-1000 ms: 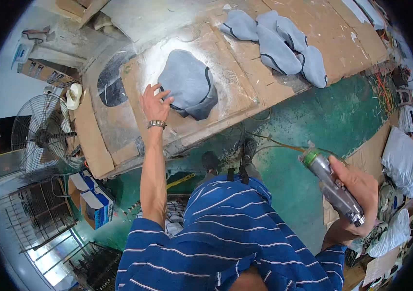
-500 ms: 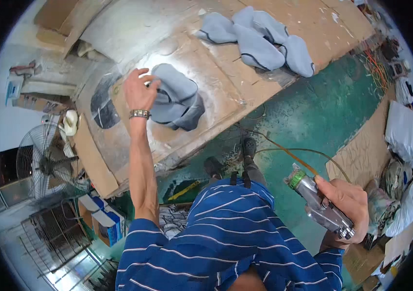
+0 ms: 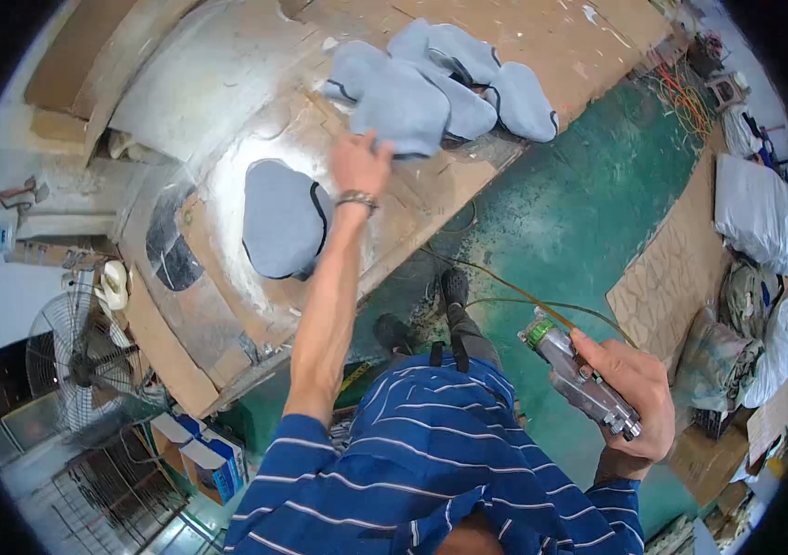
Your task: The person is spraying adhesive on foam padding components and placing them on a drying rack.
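Note:
My left hand [image 3: 359, 162] reaches across the workbench and its fingers touch the near edge of a pile of grey-blue fabric pieces [image 3: 440, 85]. One separate grey-blue fabric piece [image 3: 280, 217] lies flat on the white-dusted board [image 3: 227, 176] to the left of my arm. My right hand [image 3: 630, 393] hangs low on the right, closed around a grey spray gun [image 3: 579, 375] with a green cap and a thin hose [image 3: 505, 287] trailing over the floor.
The wooden workbench [image 3: 542, 37] runs along the top. A green floor [image 3: 579, 203] lies beneath, with cardboard [image 3: 671, 268] and filled bags [image 3: 750, 213] at the right. A fan [image 3: 74, 356] and boxes [image 3: 199, 453] stand at the lower left.
My left hand has let go of the single fabric piece, now flat on the board, and has moved right to the pile. The right hand keeps holding the spray gun.

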{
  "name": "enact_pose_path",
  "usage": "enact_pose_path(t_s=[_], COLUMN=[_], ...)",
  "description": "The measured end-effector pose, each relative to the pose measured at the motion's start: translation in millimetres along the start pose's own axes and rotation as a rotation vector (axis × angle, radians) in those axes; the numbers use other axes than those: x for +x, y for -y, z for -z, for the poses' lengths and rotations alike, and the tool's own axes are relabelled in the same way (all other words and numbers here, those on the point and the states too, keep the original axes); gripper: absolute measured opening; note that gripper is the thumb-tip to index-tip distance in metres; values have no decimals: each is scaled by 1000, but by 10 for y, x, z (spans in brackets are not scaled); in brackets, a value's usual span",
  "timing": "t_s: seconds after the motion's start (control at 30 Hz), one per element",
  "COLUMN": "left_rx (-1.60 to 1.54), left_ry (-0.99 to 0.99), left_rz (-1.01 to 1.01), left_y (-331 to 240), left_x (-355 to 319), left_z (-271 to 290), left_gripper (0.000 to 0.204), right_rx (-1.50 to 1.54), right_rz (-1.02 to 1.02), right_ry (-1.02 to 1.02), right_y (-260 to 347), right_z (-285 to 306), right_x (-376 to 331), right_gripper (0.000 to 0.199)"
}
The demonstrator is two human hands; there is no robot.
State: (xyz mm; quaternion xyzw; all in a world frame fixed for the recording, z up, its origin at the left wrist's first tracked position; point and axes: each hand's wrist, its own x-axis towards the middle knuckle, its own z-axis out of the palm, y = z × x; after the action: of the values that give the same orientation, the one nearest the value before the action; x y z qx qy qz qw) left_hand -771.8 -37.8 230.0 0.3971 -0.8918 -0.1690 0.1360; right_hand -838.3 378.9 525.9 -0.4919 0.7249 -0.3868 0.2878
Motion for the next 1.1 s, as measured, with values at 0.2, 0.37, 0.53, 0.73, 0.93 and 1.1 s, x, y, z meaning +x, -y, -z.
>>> enact_pose_path(t_s=[0.2, 0.37, 0.53, 0.73, 0.93, 1.1], left_rx=[-381, -755, -478, -431, -539, -662], left_ry=[-118, 414, 502, 429, 284, 182], left_rz=[13, 73, 497, 870, 962, 941], left_y=[-94, 529, 1582, 2394, 2623, 2820], left_x=[-860, -2120, -3554, -4802, -5156, -5165], left_z=[-768, -568, -467, -253, -67, 7], left_gripper=[82, 44, 43, 45, 43, 41], right_rx=[-99, -78, -194, -233, -279, -412], right_rz=[52, 109, 129, 163, 263, 317], right_ry=[-62, -21, -81, -77, 23, 165], right_y=[218, 292, 545, 964, 1488, 1997], right_z=[-62, -290, -445, -843, -1309, -1610], right_x=[128, 350, 550, 729, 759, 610], right_gripper=[57, 63, 59, 67, 69, 67])
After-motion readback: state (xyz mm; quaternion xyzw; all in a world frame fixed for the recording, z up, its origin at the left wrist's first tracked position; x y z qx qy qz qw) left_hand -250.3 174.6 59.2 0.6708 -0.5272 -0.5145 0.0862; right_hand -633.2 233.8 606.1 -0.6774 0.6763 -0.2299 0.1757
